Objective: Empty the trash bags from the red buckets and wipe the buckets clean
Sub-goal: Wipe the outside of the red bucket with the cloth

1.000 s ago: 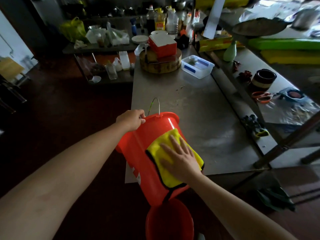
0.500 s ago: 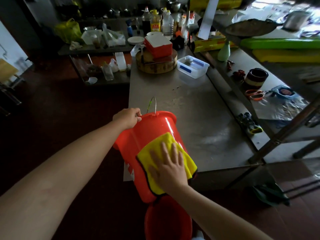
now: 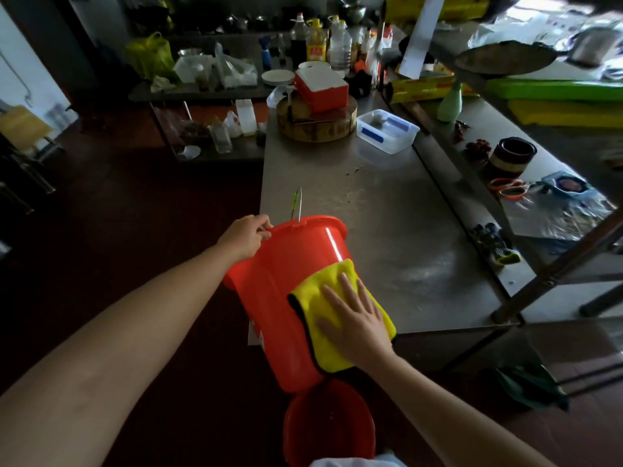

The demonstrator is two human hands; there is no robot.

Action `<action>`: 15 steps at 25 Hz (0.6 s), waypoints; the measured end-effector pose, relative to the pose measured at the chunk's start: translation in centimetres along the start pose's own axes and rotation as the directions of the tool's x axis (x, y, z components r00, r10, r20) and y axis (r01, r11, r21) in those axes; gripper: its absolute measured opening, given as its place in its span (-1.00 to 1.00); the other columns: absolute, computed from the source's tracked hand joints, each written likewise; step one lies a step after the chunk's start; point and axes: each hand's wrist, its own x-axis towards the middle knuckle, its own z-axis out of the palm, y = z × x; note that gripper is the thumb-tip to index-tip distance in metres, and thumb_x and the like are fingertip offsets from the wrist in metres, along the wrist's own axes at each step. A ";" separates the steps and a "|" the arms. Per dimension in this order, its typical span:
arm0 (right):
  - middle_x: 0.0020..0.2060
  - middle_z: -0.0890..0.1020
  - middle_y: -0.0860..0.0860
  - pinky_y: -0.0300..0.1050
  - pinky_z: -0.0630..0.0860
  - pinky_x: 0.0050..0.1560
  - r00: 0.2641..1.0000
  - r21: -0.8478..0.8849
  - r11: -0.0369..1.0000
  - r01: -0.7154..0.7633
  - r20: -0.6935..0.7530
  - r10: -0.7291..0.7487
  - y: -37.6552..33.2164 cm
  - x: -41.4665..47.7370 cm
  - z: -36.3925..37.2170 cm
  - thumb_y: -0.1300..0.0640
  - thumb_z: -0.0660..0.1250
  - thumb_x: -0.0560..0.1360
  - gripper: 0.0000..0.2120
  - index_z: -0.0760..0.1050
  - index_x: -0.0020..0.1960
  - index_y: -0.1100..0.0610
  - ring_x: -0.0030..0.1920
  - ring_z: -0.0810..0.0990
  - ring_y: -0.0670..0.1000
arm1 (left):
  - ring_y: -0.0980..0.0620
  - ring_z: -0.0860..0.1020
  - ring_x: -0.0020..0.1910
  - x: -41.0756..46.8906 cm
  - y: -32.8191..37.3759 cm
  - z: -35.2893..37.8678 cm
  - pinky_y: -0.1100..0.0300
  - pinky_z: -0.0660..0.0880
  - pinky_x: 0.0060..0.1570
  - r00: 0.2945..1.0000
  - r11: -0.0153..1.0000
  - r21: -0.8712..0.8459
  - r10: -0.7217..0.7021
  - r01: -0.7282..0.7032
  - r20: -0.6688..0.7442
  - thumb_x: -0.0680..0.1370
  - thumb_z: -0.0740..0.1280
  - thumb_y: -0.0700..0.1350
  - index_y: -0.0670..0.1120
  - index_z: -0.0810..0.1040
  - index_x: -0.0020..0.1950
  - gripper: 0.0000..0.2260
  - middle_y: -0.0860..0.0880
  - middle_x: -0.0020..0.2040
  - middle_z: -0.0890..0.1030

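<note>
Lower red bucket (image 3: 328, 433) stands on the floor just beneath the right hand (image 3: 357, 323), whose straight, spread fingers press a yellow cloth (image 3: 333, 271) flat against the side of the tilted red bucket (image 3: 286, 264). Beyond that palm the left hand (image 3: 244, 235), arm stretched out, grips this bucket's rim beside its wire handle (image 3: 298, 203), at the steel table (image 3: 404, 247) edge.

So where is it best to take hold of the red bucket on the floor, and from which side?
Probably its rim, from above on the left side. The floor bucket stands upright with its mouth open upward, and no handle shows on it. The tilted bucket covers its far edge, and the right forearm passes close by its right.
</note>
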 end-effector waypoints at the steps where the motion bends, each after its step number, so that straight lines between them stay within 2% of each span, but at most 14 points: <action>1: 0.61 -0.14 -0.27 0.16 0.19 0.53 0.998 0.053 0.997 -0.051 0.029 0.049 0.8 0.2 -0.1 -0.54 0.00 0.48 -0.36 -0.05 0.52 -0.50 0.63 -0.13 0.04 | 0.01 0.56 -0.03 -0.5 -0.5 -0.1 0.12 0.44 -0.10 1.000 1.000 -0.014 -0.006 0.006 -0.006 0.61 0.34 -0.10 0.07 0.51 -0.06 -0.91 0.01 0.01 0.57; 4: 0.57 -0.19 -0.33 0.13 0.18 0.56 0.990 0.182 0.977 -0.115 0.098 0.099 1.6 1.0 -0.3 -0.56 -0.03 0.43 -0.30 -0.04 0.54 -0.46 0.63 -0.11 -0.01 | 0.06 0.56 -0.05 -2.5 -1.9 -0.6 0.13 0.47 -0.10 0.998 0.998 -0.031 -0.057 0.056 -0.030 0.62 0.33 -0.08 0.01 0.56 0.03 -0.97 0.01 0.04 0.59; 7: 0.60 -0.15 -0.28 0.11 0.17 0.56 0.991 0.195 0.975 -0.108 0.097 0.090 1.2 1.2 0.0 -0.57 -0.05 0.42 -0.26 -0.04 0.55 -0.42 0.63 -0.09 -0.01 | 0.00 0.57 0.09 -4.0 -1.9 -1.2 0.09 0.52 0.08 0.996 0.998 0.040 -0.045 0.048 -0.076 0.63 0.31 -0.06 -0.03 0.62 0.18 -0.83 -0.01 0.14 0.60; 9: 0.60 -0.15 -0.29 0.11 0.20 0.55 0.995 0.196 0.977 -0.078 0.073 0.065 0.9 1.2 0.1 -0.63 -0.13 0.38 -0.23 -0.06 0.55 -0.43 0.63 -0.07 0.01 | -0.08 0.50 0.22 -3.9 -0.5 -1.3 0.06 0.45 0.21 0.978 0.989 0.133 0.091 -0.067 -0.189 0.63 0.32 -0.05 -0.13 0.61 0.28 -0.72 -0.06 0.22 0.58; 11: 0.59 -0.15 -0.29 0.09 0.21 0.54 0.997 0.208 0.977 -0.058 0.058 0.047 0.8 1.3 0.0 -0.66 -0.19 0.35 -0.21 -0.06 0.54 -0.46 0.63 -0.06 0.02 | -0.16 0.49 0.21 -3.0 1.9 -1.1 0.03 0.43 0.23 0.926 0.951 0.213 0.275 -0.223 -0.260 0.61 0.36 -0.07 -0.21 0.60 0.29 -0.69 -0.12 0.19 0.59; 13: 0.59 -0.16 -0.28 0.07 0.19 0.55 0.997 0.203 0.978 -0.050 0.062 0.038 0.4 1.1 0.0 -0.67 -0.21 0.35 -0.26 -0.09 0.49 -0.52 0.63 -0.08 0.02 | -0.20 0.51 0.14 -1.2 4.4 0.1 0.00 0.47 0.19 0.885 0.893 0.292 0.412 -0.344 -0.216 0.58 0.37 -0.12 -0.23 0.63 0.22 -0.73 -0.15 0.12 0.61; 15: 0.57 -0.19 -0.28 0.08 0.18 0.56 0.997 0.194 0.980 -0.043 0.069 0.030 0.0 0.9 0.0 -0.66 -0.21 0.36 -0.30 -0.12 0.47 -0.55 0.63 -0.10 0.02 | -0.24 0.51 0.14 0.9 6.5 1.5 -0.06 0.50 0.18 0.893 0.870 0.306 0.436 -0.387 -0.111 0.59 0.33 -0.14 -0.25 0.63 0.16 -0.77 -0.17 0.12 0.61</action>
